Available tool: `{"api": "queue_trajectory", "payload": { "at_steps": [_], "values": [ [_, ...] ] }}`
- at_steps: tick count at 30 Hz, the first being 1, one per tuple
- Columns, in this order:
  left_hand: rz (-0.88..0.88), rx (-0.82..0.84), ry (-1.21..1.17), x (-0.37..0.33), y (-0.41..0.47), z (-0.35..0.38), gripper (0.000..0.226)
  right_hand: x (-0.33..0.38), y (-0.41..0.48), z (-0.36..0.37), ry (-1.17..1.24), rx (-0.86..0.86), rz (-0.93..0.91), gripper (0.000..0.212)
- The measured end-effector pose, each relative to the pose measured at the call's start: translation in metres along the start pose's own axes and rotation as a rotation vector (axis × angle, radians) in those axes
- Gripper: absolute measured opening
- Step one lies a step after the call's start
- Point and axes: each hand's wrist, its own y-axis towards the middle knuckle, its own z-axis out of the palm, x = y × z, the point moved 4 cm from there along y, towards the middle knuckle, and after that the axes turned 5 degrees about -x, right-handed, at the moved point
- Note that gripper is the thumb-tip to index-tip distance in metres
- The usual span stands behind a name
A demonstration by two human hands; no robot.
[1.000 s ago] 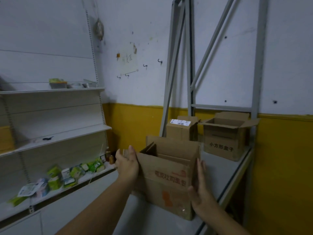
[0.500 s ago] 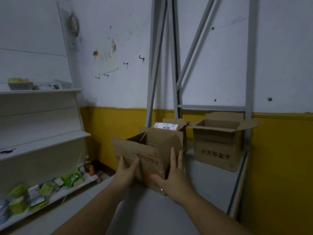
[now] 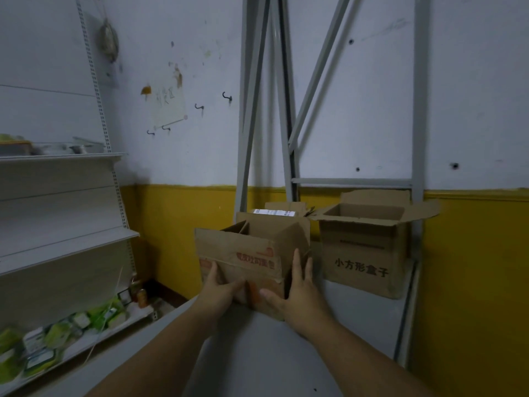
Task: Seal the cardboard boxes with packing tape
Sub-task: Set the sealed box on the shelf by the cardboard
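A small open cardboard box (image 3: 252, 253) with red print is held just above the grey shelf top (image 3: 352, 319), tilted, its flaps up. My left hand (image 3: 219, 286) presses its lower left side, thumb on the front face. On the lower right side lies my right hand (image 3: 299, 290), fingers straight up the side and thumb across the front bottom edge. Behind it stands a box with a white label (image 3: 274, 212). A larger open box with black characters (image 3: 363, 253) stands to the right. No tape is in view.
Grey metal rack posts (image 3: 418, 110) rise behind the boxes against a white and yellow wall. White shelving (image 3: 65, 247) runs along the left, with green packets (image 3: 57, 336) on its lowest shelf. The shelf top's right edge drops off beside the yellow wall.
Both hands moved from the box's upper sides down to its lower corners, and the box was lifted and tilted. The view has swung to the right.
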Motion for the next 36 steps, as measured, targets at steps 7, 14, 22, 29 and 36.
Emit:
{"api": "queue_trajectory", "payload": {
  "at_steps": [7,14,22,29,36],
  "values": [
    [0.027,0.06,0.621,-0.034,-0.049,-0.034,0.049,0.012,-0.055,-0.043,-0.325,-0.385,-0.424,0.033],
    [0.099,0.014,1.347,-0.077,-0.179,-0.15,0.053,0.117,-0.142,0.0,-0.46,0.132,-0.606,0.04],
    [-0.169,-0.263,1.494,-0.077,-0.401,-0.302,0.053,0.295,-0.332,0.109,-0.292,0.51,-0.939,0.068],
    [-0.493,-0.628,1.467,-0.066,-0.632,-0.402,0.053,0.397,-0.52,0.141,-0.157,0.694,-1.275,0.064],
    [-0.566,-0.891,1.23,-0.05,-0.768,-0.471,0.04,0.451,-0.656,0.174,-0.059,0.878,-1.406,0.054]
  ]
}}
